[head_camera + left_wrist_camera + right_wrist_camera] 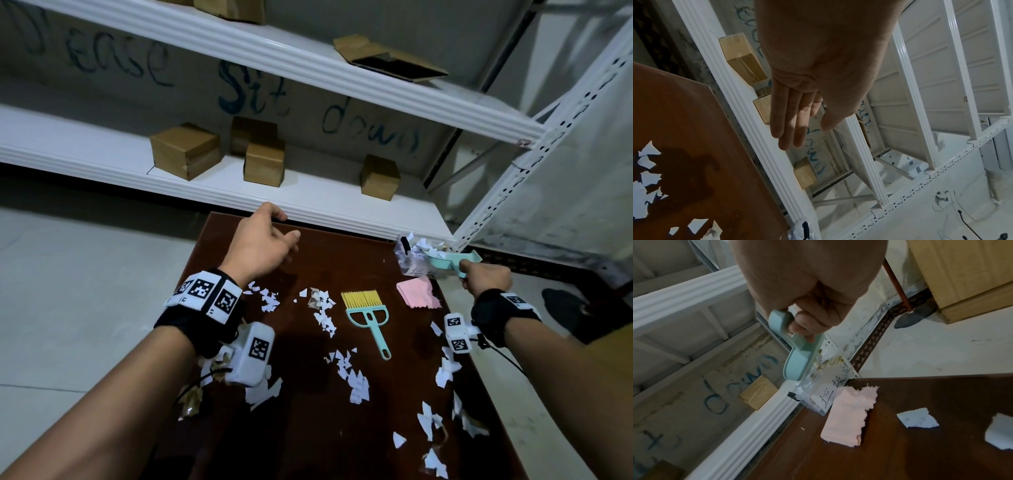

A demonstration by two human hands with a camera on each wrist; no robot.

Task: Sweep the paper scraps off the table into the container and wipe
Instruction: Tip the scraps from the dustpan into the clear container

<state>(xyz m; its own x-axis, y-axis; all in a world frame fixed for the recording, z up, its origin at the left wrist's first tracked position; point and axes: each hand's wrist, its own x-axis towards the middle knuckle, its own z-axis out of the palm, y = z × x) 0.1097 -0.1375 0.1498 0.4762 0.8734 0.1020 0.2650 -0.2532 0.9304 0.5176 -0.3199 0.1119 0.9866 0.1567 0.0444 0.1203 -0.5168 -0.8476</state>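
Note:
My right hand grips the handle of a mint-green dustpan, tipped over a clear plastic container at the table's far right corner; scraps lie in the container. In the right wrist view my fingers curl round the dustpan handle above the container. A small brush with yellow bristles lies on the brown table. White paper scraps are scattered over the table. A pink cloth lies beside the container. My left hand hovers empty over the far left edge, fingers straight.
A white metal shelf rack with several cardboard boxes stands right behind the table. Its perforated upright rises at the right. Pale floor lies to the left; a dark shoe shows at the right.

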